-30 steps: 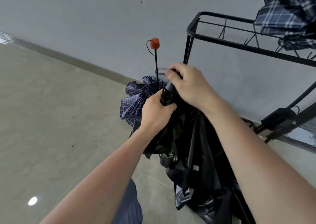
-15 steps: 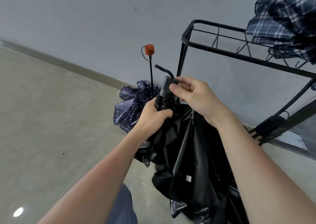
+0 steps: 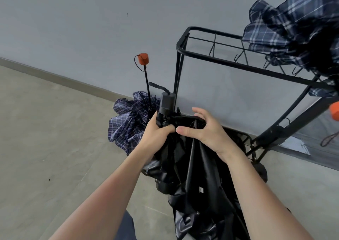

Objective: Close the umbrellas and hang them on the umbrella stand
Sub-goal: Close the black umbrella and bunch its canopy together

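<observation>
A black folding umbrella point(image 3: 198, 181) hangs collapsed in front of me, handle point(image 3: 167, 102) up with its wrist strap sticking out to the left. My left hand point(image 3: 157, 131) is clenched around the shaft just under the handle. My right hand point(image 3: 203, 129) sits to the right of it, thumb and fingers curled over the gathered black cloth near the top. The black metal umbrella stand point(image 3: 238, 65) rises behind, against the wall. A plaid umbrella point(image 3: 297, 30) hangs at its top right.
A second plaid umbrella point(image 3: 128, 122) with an orange-capped handle point(image 3: 143, 59) stands collapsed on the floor left of the stand. A grey wall runs behind. Bare tiled floor point(image 3: 45, 148) stretches to the left. Another orange handle point(image 3: 334, 112) shows at the right edge.
My right hand has come off the handle and dropped to the cloth beside my left hand. The handle now stands uncovered. The view has shifted nearer the stand.
</observation>
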### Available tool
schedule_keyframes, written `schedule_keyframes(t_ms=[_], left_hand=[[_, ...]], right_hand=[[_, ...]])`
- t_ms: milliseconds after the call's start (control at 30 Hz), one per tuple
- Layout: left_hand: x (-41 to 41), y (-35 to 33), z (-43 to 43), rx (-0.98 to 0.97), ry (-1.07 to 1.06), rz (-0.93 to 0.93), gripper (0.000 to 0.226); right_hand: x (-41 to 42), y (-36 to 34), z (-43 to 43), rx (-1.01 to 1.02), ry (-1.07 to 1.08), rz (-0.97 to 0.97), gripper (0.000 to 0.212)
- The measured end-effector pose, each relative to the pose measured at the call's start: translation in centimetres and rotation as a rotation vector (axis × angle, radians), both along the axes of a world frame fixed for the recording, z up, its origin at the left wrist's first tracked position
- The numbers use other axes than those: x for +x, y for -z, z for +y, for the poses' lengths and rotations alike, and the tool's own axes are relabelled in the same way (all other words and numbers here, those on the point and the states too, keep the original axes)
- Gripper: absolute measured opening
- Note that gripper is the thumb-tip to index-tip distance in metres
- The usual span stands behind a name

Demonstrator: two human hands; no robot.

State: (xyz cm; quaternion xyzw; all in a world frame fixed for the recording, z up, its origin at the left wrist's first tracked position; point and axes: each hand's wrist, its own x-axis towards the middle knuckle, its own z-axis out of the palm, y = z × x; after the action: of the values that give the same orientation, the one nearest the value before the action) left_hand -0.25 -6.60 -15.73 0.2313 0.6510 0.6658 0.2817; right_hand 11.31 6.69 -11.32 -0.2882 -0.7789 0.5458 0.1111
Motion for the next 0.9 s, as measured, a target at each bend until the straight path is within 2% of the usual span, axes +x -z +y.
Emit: schedule_keyframes(t_ms=[100,300,367,467,533,600,667,700,800,900], left_hand=[[0.7,0.0,0.6,0.014,0.088,0.047,0.041],[1.3,0.0,2.2,-0.04,0.218,0.188,0.038],[1.4,-0.4,2.8,-0.085,0.256,0.249,0.04],[1.5,-0.7,3.6,-0.197,0.294,0.316,0.047],[1.4,-1.0,3.6,-0.174,0.305,0.235,0.051],[1.3,-1.7,3.4,-0.099,0.288,0.062,0.064],[1.2,-2.9,3.3,0.001,0.165,-0.109,0.069],[1.2,-3.6,3.4,0.04,0.09,-0.142,0.064],[1.4,-6.1,4.5,0.051,-0.022,-0.045,0.025],[1.9,-8.2,6.5,0.083,-0.086,-0.038,0.023]], right_hand=[[-0.5,1.3,-0.9,-0.09,0.055,0.085,0.112],[-1.5,1.9,-1.6,-0.122,0.112,0.284,0.046],[-1.5,2.1,-1.5,-0.159,0.156,0.305,0.034],[-1.6,2.3,-1.4,-0.214,0.198,0.338,0.026],[-1.6,2.2,-1.2,-0.185,0.241,0.364,0.02],[-1.5,2.1,-0.6,-0.099,0.29,0.369,0.006],[-1.3,2.1,0.3,-0.017,0.326,0.369,0.015],[-1.3,2.1,0.6,0.018,0.332,0.362,0.018],[-1.6,2.0,0.7,0.128,0.349,0.317,0.021],[-2.4,1.9,0.5,0.198,0.351,0.229,0.017]])
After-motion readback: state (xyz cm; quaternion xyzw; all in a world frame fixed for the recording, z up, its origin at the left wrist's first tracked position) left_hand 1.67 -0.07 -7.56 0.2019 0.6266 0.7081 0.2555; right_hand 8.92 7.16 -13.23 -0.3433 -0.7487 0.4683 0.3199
